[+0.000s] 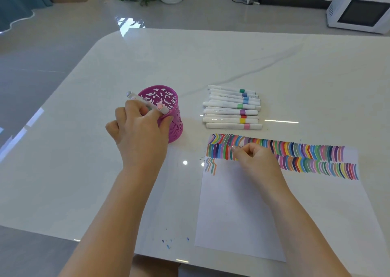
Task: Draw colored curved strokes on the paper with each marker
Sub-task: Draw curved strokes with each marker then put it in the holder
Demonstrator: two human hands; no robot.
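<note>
Smooth paper [232, 213] bears our curled right grip [255, 160], contents unclear, while our left grip [141, 128] clasps a cylindrical marker [145, 101] against a filigree cup [169, 99].

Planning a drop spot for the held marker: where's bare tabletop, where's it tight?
Free: table beyond the marker row; left of the pink holder; the paper's blank lower half. Tight: around holder, marker row and the striped top, where left hand and right hand sit.

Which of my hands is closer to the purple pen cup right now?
Left. The left hand is right against the pen cup on its left side, gripping a marker by the rim. The right hand rests apart on the paper, to the cup's right.
</note>
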